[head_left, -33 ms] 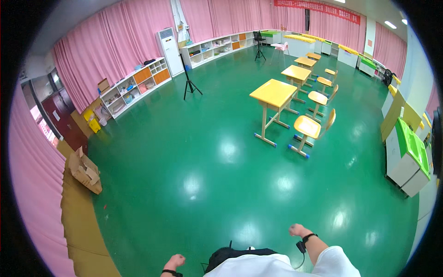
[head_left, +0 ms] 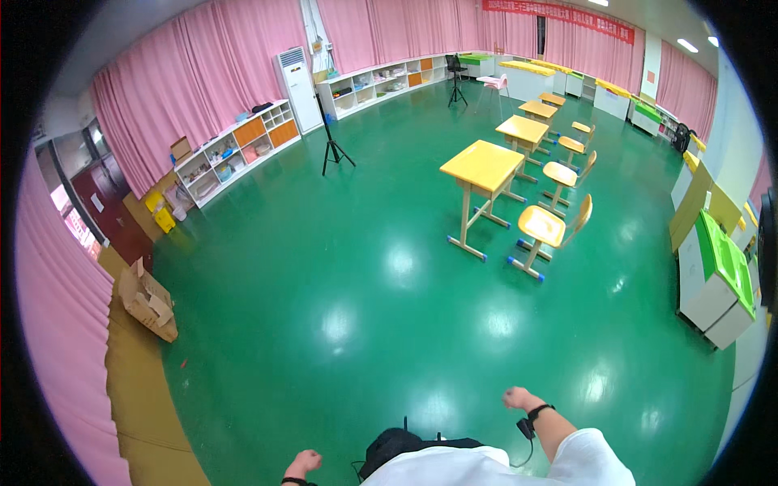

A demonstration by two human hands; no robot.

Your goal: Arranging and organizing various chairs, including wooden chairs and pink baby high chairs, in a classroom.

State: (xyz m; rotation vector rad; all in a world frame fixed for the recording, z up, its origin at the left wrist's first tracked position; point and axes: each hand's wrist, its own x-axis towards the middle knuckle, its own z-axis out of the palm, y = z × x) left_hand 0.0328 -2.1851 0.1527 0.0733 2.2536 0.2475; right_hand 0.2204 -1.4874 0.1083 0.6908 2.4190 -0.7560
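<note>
My left hand (head_left: 304,463) hangs over the green floor at the lower edge, its fingers curled in and nothing seen in them. A dark band circles that wrist. Farther forward on the right, my right hand (head_left: 523,398) is also closed, with no object showing in it. A black wrist strap (head_left: 541,411) with a small dark box (head_left: 525,428) sits on the right wrist, and a thin cable hangs from the box. Between the hands a black bag-like item (head_left: 397,445) shows in front of my white shirt (head_left: 478,466). Neither hand touches any furniture.
The nearest yellow desk (head_left: 485,164) and chair (head_left: 541,226) lead a row running back on the right. A black tripod (head_left: 333,151) stands ahead left. An open cardboard box (head_left: 148,304) leans by the left wall. A green-topped cabinet (head_left: 715,279) stands right; low shelves (head_left: 235,154) line the far left.
My right hand has shifted slightly left and forward. The left hand has moved slightly left. The furniture has shifted only a touch in the view.
</note>
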